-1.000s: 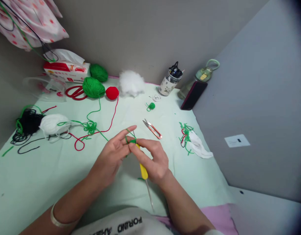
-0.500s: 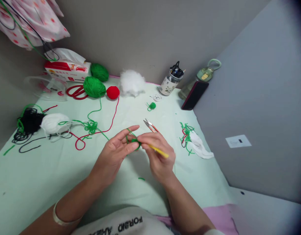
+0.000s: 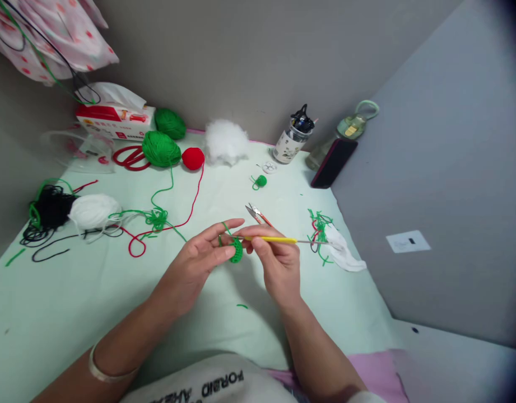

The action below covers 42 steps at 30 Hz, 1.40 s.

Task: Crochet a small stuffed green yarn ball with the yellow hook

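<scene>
Between thumb and fingers, my left hand point(image 3: 199, 257) pinches a small green crochet piece point(image 3: 236, 251), with green yarn looped over its raised index finger. My right hand point(image 3: 278, 263) is closed around a crochet hook point(image 3: 278, 240) with a yellow handle and metal ends. The hook lies nearly level, its left tip at the top edge of the green piece. A green strand runs from my left hand to a loose green yarn tangle point(image 3: 157, 219). Just beyond my right hand lie thread snips point(image 3: 258, 214), partly hidden by the fingers.
Green yarn balls point(image 3: 161, 149), a red yarn ball point(image 3: 193, 159), red-handled scissors point(image 3: 131, 158) and white stuffing point(image 3: 227, 142) line the back. White yarn point(image 3: 94, 211) and black yarn point(image 3: 51, 207) lie left. A phone point(image 3: 334, 163) leans on a bottle point(image 3: 352, 126); yarn scraps point(image 3: 320, 224) lie right.
The hook has swung from slanting down to the right to almost level. The green crochet piece now shows more below my left fingertips.
</scene>
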Each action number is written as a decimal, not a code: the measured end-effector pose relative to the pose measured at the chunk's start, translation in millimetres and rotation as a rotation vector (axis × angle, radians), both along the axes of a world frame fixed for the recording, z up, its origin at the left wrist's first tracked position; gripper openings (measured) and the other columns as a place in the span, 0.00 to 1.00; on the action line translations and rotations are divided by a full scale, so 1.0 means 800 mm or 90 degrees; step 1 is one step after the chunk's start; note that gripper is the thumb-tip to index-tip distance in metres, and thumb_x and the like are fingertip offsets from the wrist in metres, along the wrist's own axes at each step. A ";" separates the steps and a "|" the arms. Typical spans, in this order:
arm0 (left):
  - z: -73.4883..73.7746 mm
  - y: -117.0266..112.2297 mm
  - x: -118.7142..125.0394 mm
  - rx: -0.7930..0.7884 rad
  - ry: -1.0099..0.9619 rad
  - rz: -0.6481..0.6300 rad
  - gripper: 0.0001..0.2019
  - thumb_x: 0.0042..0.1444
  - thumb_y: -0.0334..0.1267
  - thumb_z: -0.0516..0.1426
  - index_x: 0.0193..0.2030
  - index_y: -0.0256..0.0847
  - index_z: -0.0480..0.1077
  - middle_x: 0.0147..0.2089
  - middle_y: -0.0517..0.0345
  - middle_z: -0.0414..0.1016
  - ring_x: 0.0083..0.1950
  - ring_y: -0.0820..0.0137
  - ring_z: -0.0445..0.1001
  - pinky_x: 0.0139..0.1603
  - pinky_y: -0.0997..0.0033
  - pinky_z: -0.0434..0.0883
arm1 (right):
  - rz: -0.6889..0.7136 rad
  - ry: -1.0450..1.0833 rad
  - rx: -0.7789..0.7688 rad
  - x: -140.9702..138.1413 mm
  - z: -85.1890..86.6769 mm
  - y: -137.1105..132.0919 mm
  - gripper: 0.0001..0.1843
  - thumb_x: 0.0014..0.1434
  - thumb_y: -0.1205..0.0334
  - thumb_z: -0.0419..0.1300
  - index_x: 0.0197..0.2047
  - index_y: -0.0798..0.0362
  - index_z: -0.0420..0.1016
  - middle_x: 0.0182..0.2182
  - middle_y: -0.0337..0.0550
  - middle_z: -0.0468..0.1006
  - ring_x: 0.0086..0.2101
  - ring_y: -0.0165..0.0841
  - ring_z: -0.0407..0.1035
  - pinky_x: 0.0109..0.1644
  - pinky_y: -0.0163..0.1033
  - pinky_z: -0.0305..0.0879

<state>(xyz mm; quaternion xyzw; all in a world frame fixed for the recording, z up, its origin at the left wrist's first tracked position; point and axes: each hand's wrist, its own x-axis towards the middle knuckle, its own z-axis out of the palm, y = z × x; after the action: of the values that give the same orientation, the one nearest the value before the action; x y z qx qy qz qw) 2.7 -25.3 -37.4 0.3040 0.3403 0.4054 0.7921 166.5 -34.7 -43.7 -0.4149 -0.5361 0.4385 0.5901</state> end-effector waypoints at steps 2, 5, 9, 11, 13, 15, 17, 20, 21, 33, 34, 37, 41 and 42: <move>0.000 -0.002 0.000 0.020 0.030 0.005 0.20 0.58 0.38 0.66 0.58 0.51 0.77 0.42 0.60 0.76 0.47 0.69 0.72 0.52 0.69 0.65 | -0.001 0.025 -0.021 0.002 -0.001 0.001 0.09 0.68 0.57 0.61 0.41 0.49 0.82 0.37 0.43 0.83 0.31 0.31 0.74 0.36 0.39 0.72; 0.000 -0.002 -0.001 0.037 0.076 0.024 0.20 0.57 0.40 0.67 0.57 0.52 0.77 0.39 0.61 0.72 0.42 0.71 0.69 0.48 0.70 0.65 | 0.007 0.062 -0.051 0.006 -0.001 0.003 0.11 0.69 0.54 0.58 0.41 0.49 0.79 0.35 0.42 0.84 0.29 0.31 0.74 0.36 0.39 0.71; -0.001 -0.002 -0.001 0.057 0.118 0.043 0.20 0.56 0.40 0.67 0.57 0.52 0.77 0.40 0.61 0.70 0.44 0.70 0.69 0.48 0.71 0.64 | 0.003 0.029 -0.028 0.007 0.004 -0.001 0.12 0.71 0.55 0.55 0.41 0.50 0.77 0.34 0.43 0.84 0.29 0.32 0.75 0.37 0.41 0.72; -0.002 -0.003 0.000 0.075 0.148 0.067 0.21 0.56 0.39 0.67 0.57 0.51 0.77 0.40 0.60 0.70 0.44 0.69 0.69 0.49 0.71 0.65 | -0.015 -0.035 0.019 0.005 0.006 -0.007 0.12 0.72 0.58 0.53 0.42 0.50 0.78 0.36 0.44 0.84 0.32 0.32 0.76 0.39 0.42 0.74; -0.003 -0.004 0.001 0.101 0.187 0.100 0.21 0.56 0.38 0.66 0.57 0.50 0.77 0.38 0.61 0.69 0.43 0.69 0.69 0.48 0.71 0.66 | -0.029 -0.146 0.104 0.003 0.006 -0.013 0.11 0.72 0.63 0.53 0.46 0.49 0.78 0.39 0.45 0.84 0.35 0.34 0.77 0.41 0.43 0.75; -0.002 -0.005 0.003 0.122 0.218 0.131 0.21 0.56 0.37 0.66 0.57 0.49 0.76 0.37 0.62 0.68 0.41 0.70 0.68 0.46 0.71 0.67 | -0.028 -0.247 0.205 0.001 0.005 -0.017 0.12 0.70 0.66 0.54 0.50 0.48 0.77 0.42 0.46 0.84 0.39 0.36 0.78 0.42 0.45 0.75; -0.002 -0.006 0.003 0.130 0.227 0.141 0.21 0.56 0.37 0.65 0.57 0.50 0.76 0.37 0.63 0.67 0.40 0.71 0.68 0.45 0.72 0.67 | -0.031 -0.267 0.249 0.000 0.003 -0.019 0.14 0.70 0.68 0.53 0.53 0.46 0.76 0.42 0.46 0.84 0.40 0.37 0.78 0.42 0.46 0.76; -0.001 -0.006 0.002 0.131 0.218 0.122 0.20 0.56 0.38 0.66 0.57 0.51 0.77 0.37 0.62 0.68 0.41 0.71 0.69 0.46 0.72 0.67 | -0.045 -0.194 0.198 0.000 0.001 -0.019 0.15 0.71 0.68 0.51 0.52 0.45 0.76 0.43 0.45 0.83 0.36 0.35 0.78 0.40 0.44 0.77; -0.001 -0.006 0.001 0.132 0.217 0.116 0.20 0.56 0.38 0.66 0.56 0.51 0.77 0.38 0.62 0.68 0.42 0.71 0.69 0.47 0.72 0.67 | -0.048 -0.181 0.181 0.000 0.000 -0.019 0.15 0.71 0.68 0.51 0.52 0.45 0.76 0.42 0.44 0.83 0.36 0.34 0.78 0.40 0.44 0.77; 0.005 -0.008 0.008 0.108 0.176 0.152 0.24 0.54 0.36 0.67 0.59 0.46 0.75 0.38 0.61 0.72 0.40 0.70 0.70 0.46 0.71 0.68 | -0.087 -0.462 0.363 0.002 0.002 -0.017 0.19 0.66 0.72 0.57 0.55 0.43 0.76 0.43 0.46 0.84 0.42 0.38 0.79 0.42 0.45 0.78; 0.005 -0.008 0.009 0.066 0.130 0.130 0.25 0.54 0.37 0.67 0.60 0.45 0.74 0.38 0.60 0.73 0.40 0.70 0.71 0.44 0.71 0.69 | -0.101 -0.513 0.387 0.002 0.002 -0.017 0.19 0.65 0.72 0.59 0.55 0.42 0.77 0.44 0.45 0.84 0.44 0.38 0.79 0.43 0.45 0.78; 0.005 -0.005 0.007 -0.072 -0.006 0.036 0.23 0.55 0.39 0.67 0.59 0.42 0.76 0.39 0.56 0.76 0.37 0.71 0.71 0.41 0.72 0.69 | -0.117 -0.465 0.369 0.003 0.002 -0.018 0.18 0.66 0.71 0.58 0.54 0.42 0.79 0.44 0.45 0.84 0.44 0.38 0.78 0.43 0.46 0.78; 0.005 0.000 0.000 -0.083 -0.040 0.046 0.18 0.57 0.37 0.66 0.55 0.43 0.79 0.36 0.59 0.75 0.38 0.73 0.70 0.44 0.73 0.69 | -0.093 -0.111 0.174 0.003 0.002 -0.012 0.12 0.70 0.66 0.55 0.47 0.47 0.81 0.36 0.44 0.83 0.33 0.34 0.76 0.35 0.43 0.75; 0.005 0.000 -0.001 -0.064 -0.027 0.046 0.19 0.57 0.37 0.66 0.56 0.45 0.79 0.36 0.60 0.75 0.39 0.73 0.71 0.46 0.73 0.69 | -0.076 -0.058 0.132 0.002 0.002 -0.010 0.11 0.70 0.64 0.56 0.45 0.47 0.82 0.36 0.44 0.83 0.32 0.34 0.75 0.33 0.42 0.74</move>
<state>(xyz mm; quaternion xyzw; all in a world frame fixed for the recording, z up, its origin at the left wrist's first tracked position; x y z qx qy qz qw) 2.3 -25.0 -33.5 0.2425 0.3542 0.4222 0.7984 168.0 -42.8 -42.3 -0.4025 -0.5787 0.3256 0.6301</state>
